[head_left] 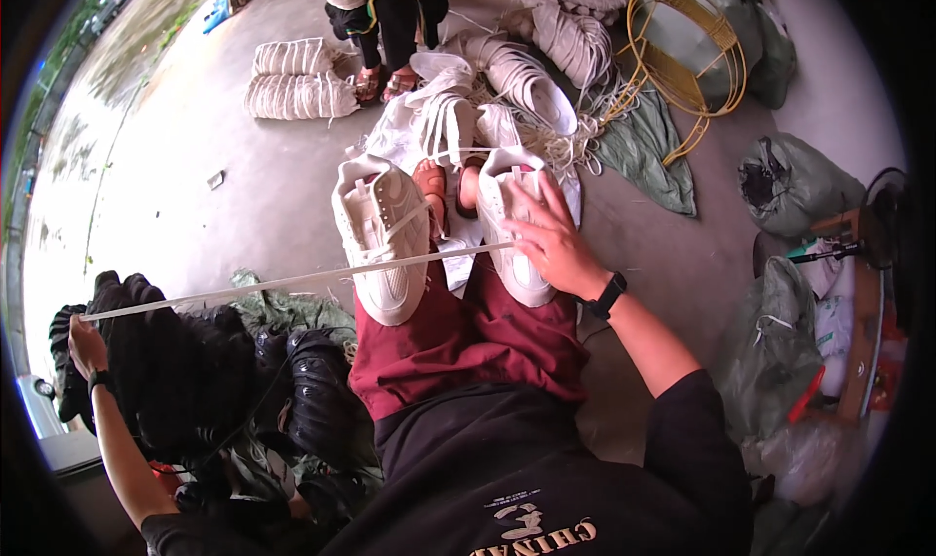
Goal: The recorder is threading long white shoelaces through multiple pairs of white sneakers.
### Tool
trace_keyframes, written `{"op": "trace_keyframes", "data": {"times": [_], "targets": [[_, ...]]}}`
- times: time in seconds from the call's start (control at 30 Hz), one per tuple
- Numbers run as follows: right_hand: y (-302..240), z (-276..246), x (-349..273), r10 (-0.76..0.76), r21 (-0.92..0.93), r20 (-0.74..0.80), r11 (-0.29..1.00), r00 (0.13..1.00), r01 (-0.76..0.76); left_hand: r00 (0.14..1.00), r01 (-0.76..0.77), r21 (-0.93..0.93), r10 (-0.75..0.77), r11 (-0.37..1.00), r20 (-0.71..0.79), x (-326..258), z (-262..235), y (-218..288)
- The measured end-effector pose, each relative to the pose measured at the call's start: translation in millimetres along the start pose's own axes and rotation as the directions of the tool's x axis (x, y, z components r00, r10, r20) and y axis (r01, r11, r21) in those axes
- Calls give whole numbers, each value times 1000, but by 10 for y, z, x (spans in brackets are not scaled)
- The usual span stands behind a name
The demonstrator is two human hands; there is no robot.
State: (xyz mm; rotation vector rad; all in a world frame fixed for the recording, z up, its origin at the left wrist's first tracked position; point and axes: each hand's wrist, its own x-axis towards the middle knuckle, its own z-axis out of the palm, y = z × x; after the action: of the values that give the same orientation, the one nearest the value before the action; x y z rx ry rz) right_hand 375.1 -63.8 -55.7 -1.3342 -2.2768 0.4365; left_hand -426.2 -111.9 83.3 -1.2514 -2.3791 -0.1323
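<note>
Two white sneakers, the left sneaker [382,239] and the right sneaker [526,273], rest on my thighs with toes toward me. A flat white shoelace [292,279] stretches from the right sneaker across the left one, far out to the left. My left hand [88,345] is closed on its far end at arm's length. My right hand [556,242] lies on the upper of the right sneaker, fingers spread, beside the place where the lace comes out. Another length of white lace spans the gap between the heel ends of both sneakers.
Piled white sneakers [526,88] and a heap of loose laces [565,142] lie ahead on the floor. Black shoes [185,371] are heaped at left. A yellow round frame [682,49], green sacks [795,181] and a fan [882,215] stand right. Another person's feet [385,83] show ahead.
</note>
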Motion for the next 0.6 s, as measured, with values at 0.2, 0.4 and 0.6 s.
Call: {"op": "trace_keyframes", "data": {"times": [0.2,0.4,0.6], "targets": [[28,-205,-30,-142,76,52,988,989,137,982,-108,-165,80,980,-169,35,189,59],[-558,-855,-204,-305,458,128,862,944,217,937,-168,-821,347,545,39,-1192,-366,2492],[-1192,-1369,-414,-518,698,122,651,847,298,594,209,-937,725,280,349,-2942,-1100,4344]]}}
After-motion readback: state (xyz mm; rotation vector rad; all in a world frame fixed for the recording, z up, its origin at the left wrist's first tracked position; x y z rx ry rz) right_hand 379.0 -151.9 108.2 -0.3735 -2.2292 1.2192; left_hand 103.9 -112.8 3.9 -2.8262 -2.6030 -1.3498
